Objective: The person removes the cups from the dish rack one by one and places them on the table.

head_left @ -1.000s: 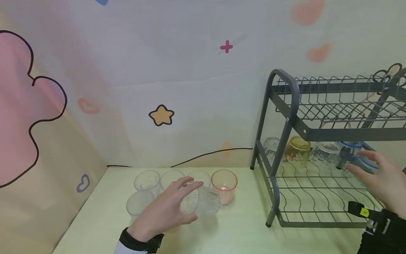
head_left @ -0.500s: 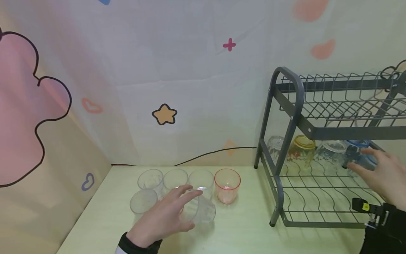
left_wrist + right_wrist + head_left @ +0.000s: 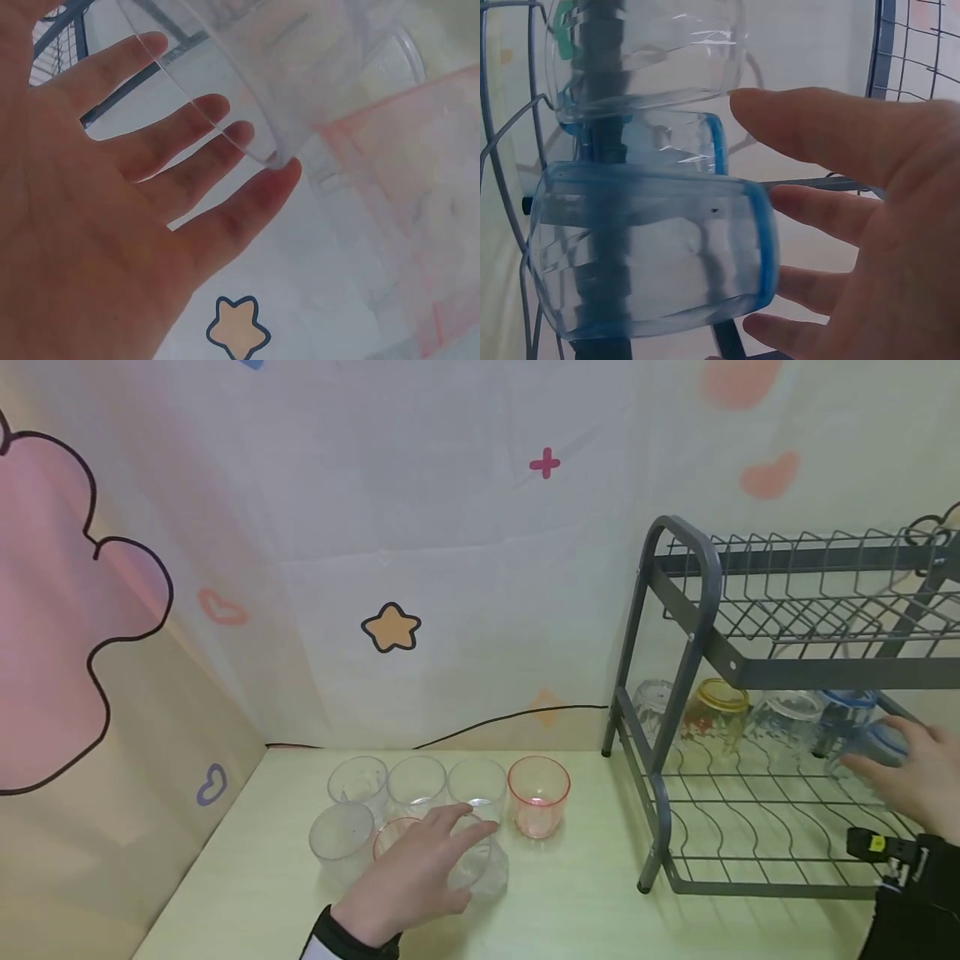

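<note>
My left hand [image 3: 420, 881] holds a clear glass [image 3: 492, 870] near its rim, tilted close over the table with its mouth toward the palm. In the left wrist view, several fingertips [image 3: 240, 133] show at the clear rim. Partly behind the hand is a red-rimmed glass [image 3: 392, 837]. On the rack's lower shelf, a blue-tinted glass [image 3: 873, 752] stands upside down. My right hand [image 3: 911, 772] is beside it, thumb and fingers apart. In the right wrist view its fingertips are right at the blue end of the glass [image 3: 656, 255], and its thumb points toward a clear glass [image 3: 645, 56].
A two-tier wire rack [image 3: 693, 893] fills the right side, its upper shelf over my right hand. Inside stand a yellow glass [image 3: 716, 718] and several others. On the table [image 3: 570, 910], upright clear glasses [image 3: 416, 781] form a row ending in a pink glass [image 3: 538, 814].
The clear glass in my left hand has lowered and tipped from nearly level toward upright, uncovering the red-rimmed glass. My right hand has drawn slightly right, and the blue-tinted glass stays put.
</note>
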The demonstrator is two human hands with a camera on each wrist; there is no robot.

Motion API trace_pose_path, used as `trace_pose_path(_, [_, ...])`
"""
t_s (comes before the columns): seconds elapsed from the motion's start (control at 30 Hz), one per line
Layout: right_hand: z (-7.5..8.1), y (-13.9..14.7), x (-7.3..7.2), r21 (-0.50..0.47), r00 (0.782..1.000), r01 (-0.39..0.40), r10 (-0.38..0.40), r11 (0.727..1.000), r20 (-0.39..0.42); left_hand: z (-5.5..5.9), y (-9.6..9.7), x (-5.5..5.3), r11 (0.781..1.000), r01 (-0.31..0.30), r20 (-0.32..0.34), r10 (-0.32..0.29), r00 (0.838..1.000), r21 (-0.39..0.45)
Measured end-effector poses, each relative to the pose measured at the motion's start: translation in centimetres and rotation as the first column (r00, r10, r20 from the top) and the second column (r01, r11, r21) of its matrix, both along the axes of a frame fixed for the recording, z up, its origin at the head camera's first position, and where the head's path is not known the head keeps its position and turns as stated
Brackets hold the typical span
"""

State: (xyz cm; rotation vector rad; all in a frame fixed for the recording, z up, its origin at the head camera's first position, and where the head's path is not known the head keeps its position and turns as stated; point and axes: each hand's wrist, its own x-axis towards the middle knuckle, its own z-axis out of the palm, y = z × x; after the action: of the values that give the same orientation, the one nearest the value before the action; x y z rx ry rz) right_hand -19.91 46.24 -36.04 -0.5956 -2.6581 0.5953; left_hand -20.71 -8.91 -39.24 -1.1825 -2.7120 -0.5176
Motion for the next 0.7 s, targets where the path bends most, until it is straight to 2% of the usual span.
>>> trace_pose_path(0.17, [-0.5,0.5,-0.5,-0.029,1.000,0.003,-0.003,1.000,0.005,-0.5,0.5,0.0,1.000,0.007,-0.053,-0.008,0.999,-0.016])
trace_pose_path(0.27, [-0.8,0.7,-0.6,-0.066,1.000,0.015,-0.014,0.998,0.011,-0.8,0.7,-0.1,1.000,0.002,-0.063,-0.003,0.998,-0.025])
trace_pose_path(0.5, [-0.8,0.6,-1.0,-0.046,0.998,0.044,-0.041,0.998,0.056,-1.0,0.7,-0.2,1.000,-0.007,-0.044,0.006,0.999,-0.016])
trace_pose_path(0.7, [-0.5,0.0,-1.0,-0.035,0.997,0.013,-0.011,0.999,0.074,-1.3,1.2,-0.3,0.999,-0.045,-0.020,0.045,0.999,0.001])
